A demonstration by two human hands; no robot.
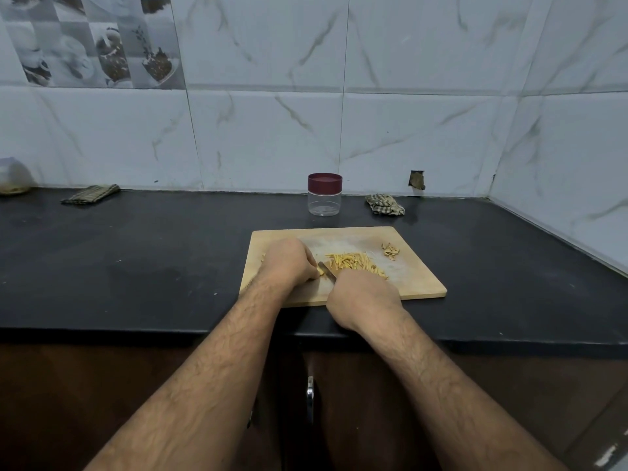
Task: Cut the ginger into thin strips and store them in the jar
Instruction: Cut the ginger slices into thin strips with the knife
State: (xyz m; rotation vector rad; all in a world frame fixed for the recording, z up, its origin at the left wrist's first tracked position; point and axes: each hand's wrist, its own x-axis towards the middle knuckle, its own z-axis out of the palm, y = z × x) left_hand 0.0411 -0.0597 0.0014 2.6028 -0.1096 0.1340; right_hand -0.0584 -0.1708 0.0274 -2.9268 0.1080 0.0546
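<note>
The rectangular pale wooden cutting board (421, 283) serves as the landmark; it lies on the black stone table (136, 260).

At the board's near-left area, the left hand (287, 263) curls over a small yellow piece of uncut ginger (320, 270) and holds it down; its grip is closed on that piece. Just right of it, the right hand (363, 294) closes around the handle of a small kitchen knife (327, 268), whose blade runs from the hand up and to the left, with its tip beside the left fingers. The handle itself is hidden.

The relation governing the next cut: the ginger piece lies directly left of the blade, touching or nearly touching it. The piece's long axis cannot be determined.

At the board's centre lies 1 heap of thin yellow ginger strips (355, 261), just right of the blade. Near the board's far-right corner sits a small pile of brownish peelings (390, 250).

Beyond the board's far edge stands 1 clear plastic jar with a maroon lid (324, 195). The lid is on and the jar appears empty. Judgement: cutting is nearly complete; storage has not begun.
</note>
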